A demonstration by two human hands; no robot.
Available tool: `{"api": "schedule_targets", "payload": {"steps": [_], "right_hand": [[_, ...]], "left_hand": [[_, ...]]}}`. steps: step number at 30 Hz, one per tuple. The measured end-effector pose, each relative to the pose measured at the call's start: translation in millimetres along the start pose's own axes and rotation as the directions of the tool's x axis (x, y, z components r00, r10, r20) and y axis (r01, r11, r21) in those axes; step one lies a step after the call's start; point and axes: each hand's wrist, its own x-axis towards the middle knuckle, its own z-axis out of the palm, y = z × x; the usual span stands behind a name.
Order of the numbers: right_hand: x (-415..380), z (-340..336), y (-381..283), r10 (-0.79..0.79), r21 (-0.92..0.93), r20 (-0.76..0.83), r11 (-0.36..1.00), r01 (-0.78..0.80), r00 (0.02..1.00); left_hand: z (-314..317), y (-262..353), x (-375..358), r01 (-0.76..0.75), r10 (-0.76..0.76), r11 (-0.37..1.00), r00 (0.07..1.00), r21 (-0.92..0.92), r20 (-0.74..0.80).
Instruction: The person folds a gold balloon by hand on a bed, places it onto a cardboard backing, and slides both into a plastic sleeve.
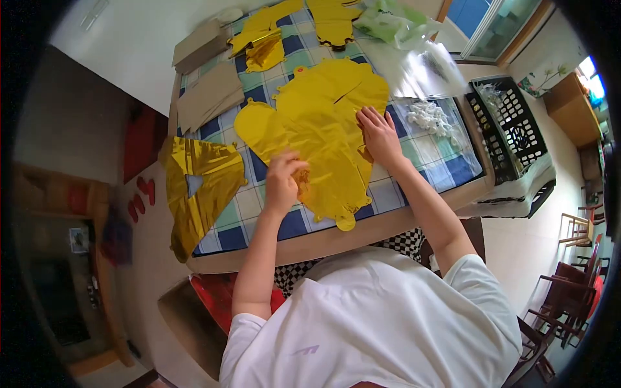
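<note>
A large flat gold foil balloon (pixel 323 129) with a scalloped edge and small tabs lies spread on the checked tablecloth in front of me. My right hand (pixel 381 137) rests on its right edge, fingers stretched out along the foil. Over the lower left part of the balloon is my left hand (pixel 284 181), its fingers bent and smeared by motion. Whether they grip the foil cannot be made out. Another gold foil balloon (pixel 200 187) hangs over the table's left edge.
Brown cardboard sheets (pixel 210 97) and more gold foil balloons (pixel 265 48) lie toward the back. At the right are clear plastic bags (pixel 430 71), a green-and-white bag (pixel 394 26) and a pile of white pieces (pixel 432 119). A black crate (pixel 508 123) stands beside the table.
</note>
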Motion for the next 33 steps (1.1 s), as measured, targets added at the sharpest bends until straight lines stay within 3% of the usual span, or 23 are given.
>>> {"api": "schedule_targets", "payload": {"steps": [1,4,7,10,16,25,33], "right_hand": [[0,0,0,-0.002,-0.008,-0.001,1.000,0.002,1.000],[0,0,-1,-0.015,-0.020,0.005,1.000,0.015,1.000],[1,0,0,-0.014,-0.009,0.016,1.000,0.014,1.000],[-1,-3,-2,0.005,0.022,0.042,1.000,-0.006,0.999],[1,-4,-4,0.014,0.034,0.028,0.999,-0.015,1.000],[2,-7,-5,0.023,0.036,0.047,0.999,-0.025,0.999],[2,-5,-3,0.020,0.012,0.066,1.000,-0.021,0.998]], "left_hand": [[-4,1,5,0.050,-0.048,0.998,0.998,0.045,-0.043],[13,21,33,-0.021,0.037,0.989,0.994,0.147,-0.106],[54,30,42,-0.094,0.067,0.909,0.995,0.405,0.080],[68,30,42,-0.042,-0.077,0.888,0.968,0.458,0.238],[68,24,33,-0.160,0.015,0.875,0.952,0.456,0.305],[62,28,28,-0.153,0.054,0.893,0.970,0.423,0.237],[65,32,18,-0.167,0.046,0.909,0.951,0.382,0.305]]}}
